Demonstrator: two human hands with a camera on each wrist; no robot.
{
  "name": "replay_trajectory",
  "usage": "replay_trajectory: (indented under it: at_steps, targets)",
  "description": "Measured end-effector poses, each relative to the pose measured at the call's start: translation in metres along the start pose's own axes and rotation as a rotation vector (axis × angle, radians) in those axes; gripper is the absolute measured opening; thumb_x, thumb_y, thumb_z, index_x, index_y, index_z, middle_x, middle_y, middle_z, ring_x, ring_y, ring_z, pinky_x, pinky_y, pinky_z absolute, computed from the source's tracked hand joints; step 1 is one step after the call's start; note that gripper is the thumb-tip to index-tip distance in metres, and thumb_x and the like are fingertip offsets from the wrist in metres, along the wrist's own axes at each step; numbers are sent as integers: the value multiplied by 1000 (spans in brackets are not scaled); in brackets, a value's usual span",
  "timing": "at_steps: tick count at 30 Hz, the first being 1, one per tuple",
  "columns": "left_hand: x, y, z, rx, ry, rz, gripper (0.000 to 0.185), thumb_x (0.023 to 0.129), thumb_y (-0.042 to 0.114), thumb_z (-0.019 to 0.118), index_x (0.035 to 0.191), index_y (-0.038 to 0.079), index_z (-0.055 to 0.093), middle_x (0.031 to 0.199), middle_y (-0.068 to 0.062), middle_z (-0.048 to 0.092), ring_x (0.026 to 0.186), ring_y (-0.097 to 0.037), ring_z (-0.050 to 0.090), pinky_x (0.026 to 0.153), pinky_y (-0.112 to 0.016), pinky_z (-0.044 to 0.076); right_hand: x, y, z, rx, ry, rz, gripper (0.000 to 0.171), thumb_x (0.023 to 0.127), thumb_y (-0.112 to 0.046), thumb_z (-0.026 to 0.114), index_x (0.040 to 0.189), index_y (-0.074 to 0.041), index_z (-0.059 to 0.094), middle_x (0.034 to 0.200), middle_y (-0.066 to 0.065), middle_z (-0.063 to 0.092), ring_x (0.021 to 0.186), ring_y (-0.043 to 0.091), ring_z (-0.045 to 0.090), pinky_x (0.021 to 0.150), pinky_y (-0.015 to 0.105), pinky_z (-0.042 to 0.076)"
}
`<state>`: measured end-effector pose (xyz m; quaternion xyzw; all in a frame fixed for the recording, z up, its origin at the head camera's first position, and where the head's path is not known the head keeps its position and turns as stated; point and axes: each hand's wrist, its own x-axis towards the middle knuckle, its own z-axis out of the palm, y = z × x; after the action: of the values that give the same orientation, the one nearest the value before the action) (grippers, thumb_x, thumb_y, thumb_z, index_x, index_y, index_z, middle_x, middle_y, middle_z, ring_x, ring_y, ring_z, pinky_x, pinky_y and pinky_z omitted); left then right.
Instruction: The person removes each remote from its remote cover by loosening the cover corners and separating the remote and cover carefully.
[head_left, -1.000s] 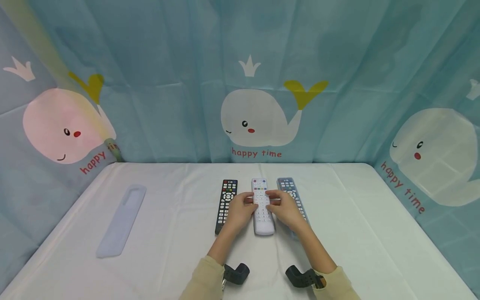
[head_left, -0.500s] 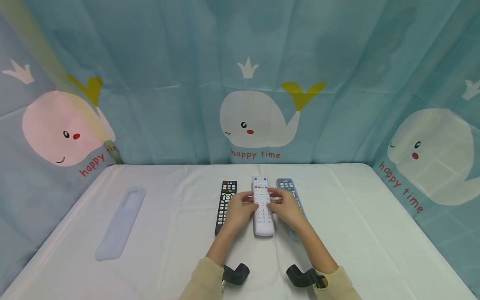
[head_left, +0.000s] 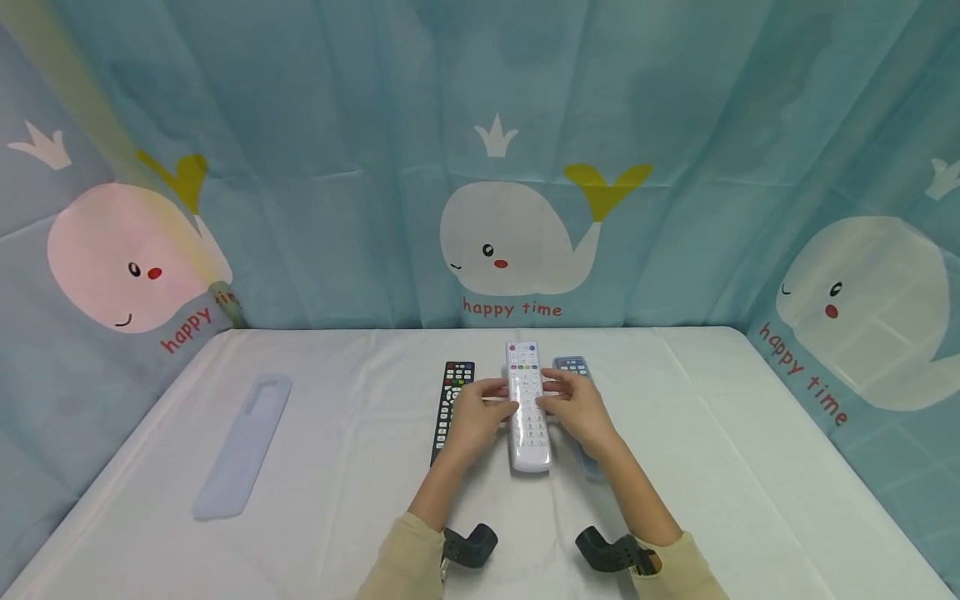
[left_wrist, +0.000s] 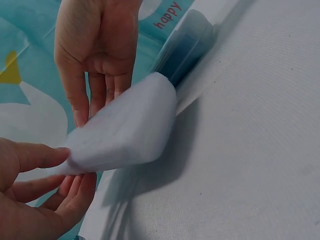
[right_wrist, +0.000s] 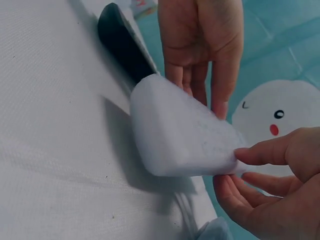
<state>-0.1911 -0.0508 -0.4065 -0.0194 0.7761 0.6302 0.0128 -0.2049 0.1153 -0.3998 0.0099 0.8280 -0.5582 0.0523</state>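
Observation:
Both hands hold a white remote control [head_left: 529, 446], its buttons facing up. The left hand [head_left: 474, 421] pinches its left edge, thumb on top and fingers underneath. On the opposite edge, the right hand [head_left: 585, 417] pinches it the same way. The wrist views show the white remote control [left_wrist: 135, 125] raised off the table, with a shadow beneath it. A black remote control [head_left: 442, 433] lies under the left forearm and hand, partly covered. Beneath the right hand is a remote control in a bluish see-through cover [head_left: 572, 365], also partly hidden.
A flat, translucent, pale remote cover [head_left: 242, 454] lies at the left of the white-clothed table [head_left: 750, 467]. Blue curtains [head_left: 337, 233] printed with whales stand behind the table and at both sides. A dark wrist camera [head_left: 470, 546] sits on each wrist.
The white remote control has risen and its far end has moved away from the person. Both hands have moved up slightly with it, the right one shifting a little to the right.

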Motion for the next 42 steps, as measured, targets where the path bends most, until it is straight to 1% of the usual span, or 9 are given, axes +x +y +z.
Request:
replay_trajectory:
  at_steps: [3,6,9,14,20,26,31,37,42]
  targets:
    - [-1,2,-1,-4,6,-3,40,94,-4,71,133,-12,64,119,-24,71,98,-31,76,83,-33,65,0,-1,-1,11,0,-1,49,98,1,66,146,6,56,136,28,64,116,36,69,92,37,63]
    - [-1,3,-2,-2,5,-10,41,95,-2,72,134,-11,64,119,-22,71,98,-29,75,84,-34,65,-1,-2,-2,27,-5,-7,48,98,2,66,145,7,57,136,28,64,115,36,69,91,37,63]
    - [-1,4,-2,-23,0,-14,41,95,-1,72,135,-9,64,119,-22,71,102,-29,74,86,-34,64,-2,-4,-4,35,-8,-17,48,98,2,67,145,6,57,137,28,63,114,37,68,92,39,63]
    - [-1,4,-3,-67,-1,-3,40,95,-3,72,133,-9,64,117,-24,73,104,-31,75,87,-35,64,-4,-7,-6,45,-15,-48,48,98,2,68,144,5,57,134,29,63,112,36,69,91,41,63]
    - [-1,6,-4,-48,21,9,35,98,1,71,132,-7,66,116,-22,74,104,-30,74,87,-37,64,-3,-7,-7,54,-12,-63,47,97,2,69,143,2,57,132,27,64,109,34,70,86,38,63]
    - [-1,7,-5,-76,16,6,33,100,1,68,132,-6,66,116,-22,73,102,-27,73,82,-33,65,-4,-9,-8,81,-21,-68,46,97,3,69,141,1,57,130,27,64,101,29,70,78,34,63]
    - [0,7,-5,-126,0,20,32,101,-2,64,133,-9,64,117,-25,72,104,-31,74,78,-31,65,-5,-11,-9,100,-29,-66,45,97,3,68,141,1,56,128,27,64,99,28,69,77,34,63]
    - [-1,10,-6,-172,-11,27,29,104,1,62,132,-8,65,117,-26,72,105,-33,74,78,-34,66,-7,-15,-13,135,-37,-76,38,104,-1,61,141,2,55,128,29,64,104,29,69,78,35,65]
    - [-5,15,-6,-186,-12,29,32,107,13,63,133,-5,66,117,-23,72,107,-31,73,79,-34,66,-11,-19,-16,184,-42,-63,34,109,-8,56,142,1,52,132,30,63,108,31,68,79,32,65]
